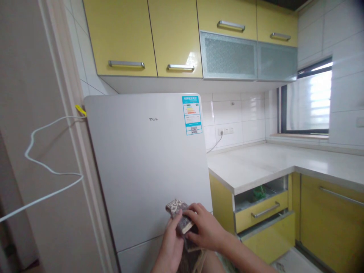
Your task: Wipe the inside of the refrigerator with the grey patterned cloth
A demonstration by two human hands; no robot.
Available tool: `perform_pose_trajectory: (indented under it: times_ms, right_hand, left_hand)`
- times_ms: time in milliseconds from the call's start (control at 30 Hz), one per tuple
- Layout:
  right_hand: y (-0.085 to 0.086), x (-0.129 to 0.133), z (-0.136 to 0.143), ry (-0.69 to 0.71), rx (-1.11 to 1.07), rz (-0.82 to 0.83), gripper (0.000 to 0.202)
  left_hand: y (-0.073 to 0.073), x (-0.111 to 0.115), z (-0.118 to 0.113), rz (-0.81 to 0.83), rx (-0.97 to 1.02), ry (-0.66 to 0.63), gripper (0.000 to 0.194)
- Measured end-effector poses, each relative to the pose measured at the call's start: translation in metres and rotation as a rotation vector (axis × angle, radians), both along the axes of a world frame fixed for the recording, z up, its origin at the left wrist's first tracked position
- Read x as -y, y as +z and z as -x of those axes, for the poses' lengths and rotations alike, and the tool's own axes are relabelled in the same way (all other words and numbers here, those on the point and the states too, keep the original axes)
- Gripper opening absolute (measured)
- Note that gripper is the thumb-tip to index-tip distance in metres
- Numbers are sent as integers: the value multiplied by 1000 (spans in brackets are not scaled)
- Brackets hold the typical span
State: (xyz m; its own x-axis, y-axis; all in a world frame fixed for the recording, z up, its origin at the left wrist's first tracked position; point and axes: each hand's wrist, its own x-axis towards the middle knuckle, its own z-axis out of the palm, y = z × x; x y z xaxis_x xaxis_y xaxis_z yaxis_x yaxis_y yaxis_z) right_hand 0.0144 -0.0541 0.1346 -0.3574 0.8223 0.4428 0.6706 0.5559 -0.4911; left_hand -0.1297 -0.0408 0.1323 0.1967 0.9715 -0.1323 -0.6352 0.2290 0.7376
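Both of my hands hold a folded dark cloth (179,218) with a pale pattern, low in the middle of the head view and in front of the fridge. My left hand (172,244) grips its left side, thumb pointing up. From the right, my right hand (203,227) has its fingers curled over the cloth near a cream-coloured edge. Part of the cloth is hidden behind the fingers. The grey fridge (142,163) has its door closed and bears a blue and white label (192,115).
Yellow wall cabinets (122,38) hang above. A white counter (256,161) runs to the right, over partly open yellow drawers (264,237); something green (259,192) lies in the upper compartment. A white cable (54,173) hangs at the left.
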Motion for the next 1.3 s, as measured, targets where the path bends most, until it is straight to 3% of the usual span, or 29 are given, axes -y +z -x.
perform_pose_trajectory:
  times_ms: [133,233,333,433,500,600,733,867,967,1133,1300]
  right_hand:
    - [8,-11,3,-125,-124,-8,28]
    - [11,-18,6,-148,-263,25,19]
    - [10,-25,9,-70,-450,76,20]
    - [9,-33,7,18,-668,152,36]
    - [14,-39,-4,-14,-790,171,44]
    - [29,-46,-37,-168,-883,95,44]
    - [47,-50,-91,-368,-799,-82,39]
    - [48,-49,-121,-413,-633,-147,44]
    - [47,-45,-126,-405,-590,-181,45]
    - [55,-42,-132,-385,-525,-197,44]
    - [65,-47,-145,-277,-514,-69,39]
  left_hand:
    - [0,10,4,-130,1,-100,48]
    - [-3,16,7,-166,-26,-171,58]
    - [-4,13,8,-157,-100,-146,62]
    - [2,1,12,-188,-216,-117,50]
    - [11,-9,22,-261,-353,-140,42]
    - [31,-23,50,-403,-660,-110,36]
    - [55,-39,94,-495,-925,-42,35]
    - [67,-48,120,-509,-1058,-99,42]
    - [70,-53,124,-567,-1119,-154,42]
    - [70,-62,120,-630,-1262,-25,32]
    - [76,-69,113,-680,-1315,-2,25]
